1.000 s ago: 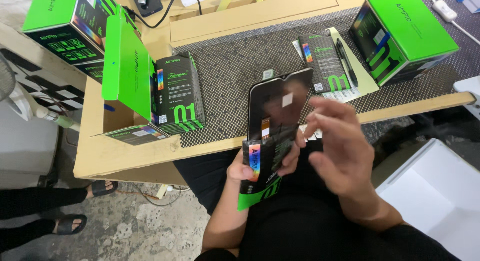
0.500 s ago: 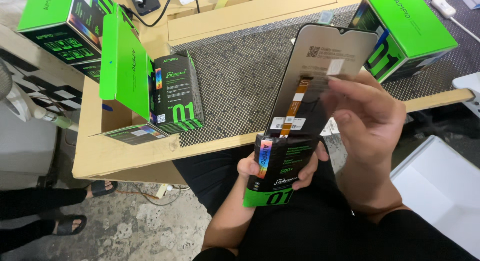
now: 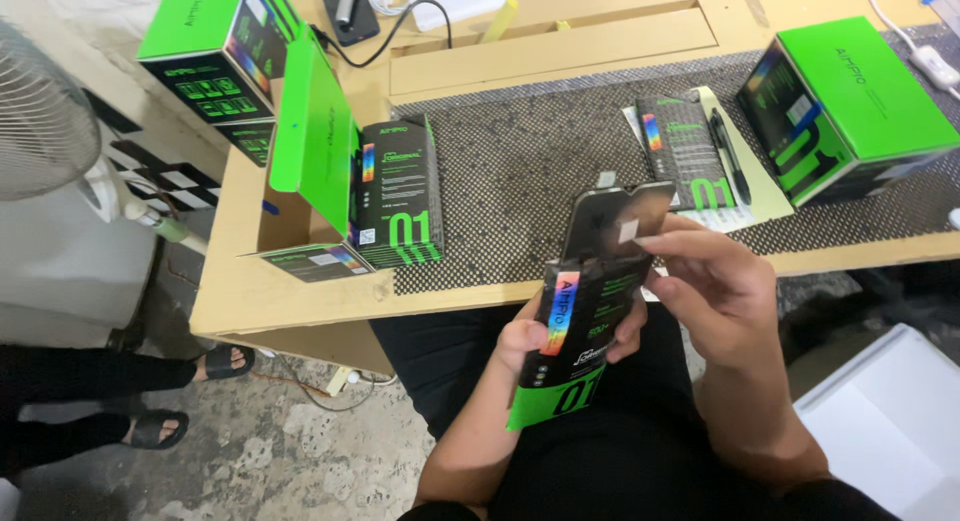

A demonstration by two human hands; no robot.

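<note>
My left hand grips a slim black and green sleeve box over my lap. A dark phone screen panel sticks out of the sleeve's top, mostly inside it. My right hand pinches the panel's upper right edge with thumb and forefinger. Both hands sit just in front of the wooden table's near edge.
On the dotted black mat lie a flat black sleeve with a pen. A green box stands right, an open green carton and another box left. A fan and someone's sandalled feet are at left.
The panel, pulled far out of the sleeve half a second ago, has slid back down into it. My right hand came down with it. The view shifted rightward.
</note>
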